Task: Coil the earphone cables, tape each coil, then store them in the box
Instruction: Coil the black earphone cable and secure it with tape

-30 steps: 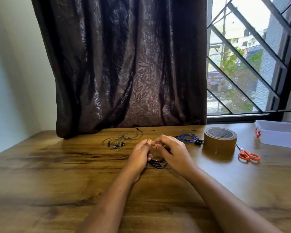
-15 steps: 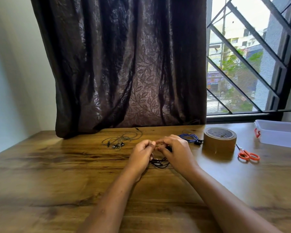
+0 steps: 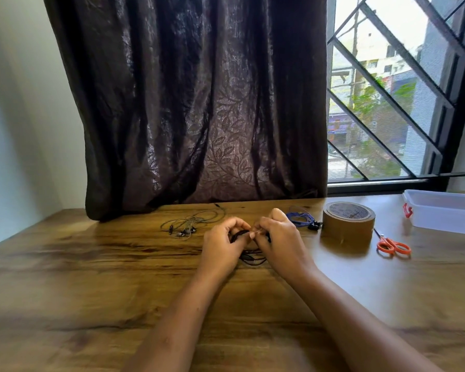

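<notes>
Now black cable (image 3: 253,260) pinched by left hand (image 3: 220,247) and right hand (image 3: 281,244), left of tape roll (image 3: 348,225); loop newly raised; coiling judged unfinished.

Daylight from the window (image 3: 381,103) at right; edges bowed, slightly blurred.

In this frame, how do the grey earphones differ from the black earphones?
Colour: the grey earphones have a pale cable; the black earphones a black one.
Handling: the grey earphones lie untouched on the table; the left hand and right hand both grip the black earphones.
Shape: the grey earphones sprawl in loose loops; the black earphones are bunched between the hands.
Both are wired and outside the box.
</notes>
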Demonstrator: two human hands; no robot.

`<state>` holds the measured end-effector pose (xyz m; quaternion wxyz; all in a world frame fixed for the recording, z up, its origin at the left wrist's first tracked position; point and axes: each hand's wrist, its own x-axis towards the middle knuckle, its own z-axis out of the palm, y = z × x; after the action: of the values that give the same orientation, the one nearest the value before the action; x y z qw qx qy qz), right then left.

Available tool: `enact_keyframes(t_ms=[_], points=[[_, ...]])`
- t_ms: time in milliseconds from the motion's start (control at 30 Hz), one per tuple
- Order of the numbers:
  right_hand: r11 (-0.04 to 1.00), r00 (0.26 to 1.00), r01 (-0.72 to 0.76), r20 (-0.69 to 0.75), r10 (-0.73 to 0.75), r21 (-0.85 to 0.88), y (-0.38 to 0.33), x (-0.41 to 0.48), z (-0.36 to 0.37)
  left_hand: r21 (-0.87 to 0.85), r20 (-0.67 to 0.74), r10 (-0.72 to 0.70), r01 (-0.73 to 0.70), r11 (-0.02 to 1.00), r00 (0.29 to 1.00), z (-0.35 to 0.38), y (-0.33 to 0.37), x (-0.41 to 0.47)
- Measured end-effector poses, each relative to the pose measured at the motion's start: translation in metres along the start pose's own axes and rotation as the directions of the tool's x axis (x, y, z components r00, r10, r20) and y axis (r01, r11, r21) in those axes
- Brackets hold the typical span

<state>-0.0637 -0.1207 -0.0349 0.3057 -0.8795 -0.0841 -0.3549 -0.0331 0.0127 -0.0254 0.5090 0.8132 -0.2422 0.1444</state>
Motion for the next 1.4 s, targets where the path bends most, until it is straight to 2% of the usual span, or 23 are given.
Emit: enact_keyframes(t_ms=[100, 233, 400, 533, 700, 833, 933, 1033, 1167, 1400], points=[[0.999, 1.0, -0.023, -0.002, 0.024, 0.032, 0.001, -0.001, 0.0, 0.027, -0.011, 0.066, -0.065, 0.998, 0.998, 0.001, -0.003, 0.002], [0.999, 0.998, -0.042, 0.04, 0.041, 0.025, 0.002, -0.002, 0.002, 0.175, -0.01, 0.109, -0.106, 0.979, 0.994, 0.002, -0.007, 0.003], [0.999, 0.996, -0.033, 0.082, 0.03, 0.025, 0.0, 0.0, 0.002, 0.253, -0.01, 0.107, -0.101, 0.962, 0.994, 0.004, -0.009, 0.003], [0.997, 0.991, -0.04, 0.134, 0.031, 0.068, 0.001, 0.001, 0.003, 0.246, 0.03, 0.077, -0.082, 0.966, 0.997, 0.002, -0.014, 0.005], [0.963, 0.988, -0.143, 0.086, 0.127, 0.227, 0.005, 0.002, 0.002, 0.156, 0.11, -0.009, -0.009, 0.988, 0.994, 0.003, -0.016, 0.006], [0.932, 0.984, -0.18, 0.071, 0.166, 0.315, 0.005, 0.004, -0.001, -0.038, 0.17, -0.161, 0.17, 0.985, 0.972, 0.003, -0.012, 0.005], [0.934, 0.986, -0.168, 0.067, 0.155, 0.314, 0.006, 0.004, -0.002, -0.26, 0.264, -0.266, 0.334, 0.906, 0.927, 0.002, -0.007, 0.003], [0.96, 0.995, -0.097, 0.031, 0.092, 0.262, 0.007, 0.004, -0.003, -0.44, 0.356, -0.337, 0.474, 0.763, 0.872, 0.0, 0.0, 0.001], [0.988, 0.999, 0.047, -0.008, -0.047, 0.144, 0.006, 0.005, -0.003, -0.512, 0.432, -0.368, 0.56, 0.652, 0.824, -0.003, 0.003, 0.002], [0.991, 0.995, 0.098, -0.011, -0.097, 0.093, 0.006, 0.004, -0.002, -0.575, 0.419, -0.364, 0.553, 0.603, 0.832, -0.003, -0.002, 0.005]])
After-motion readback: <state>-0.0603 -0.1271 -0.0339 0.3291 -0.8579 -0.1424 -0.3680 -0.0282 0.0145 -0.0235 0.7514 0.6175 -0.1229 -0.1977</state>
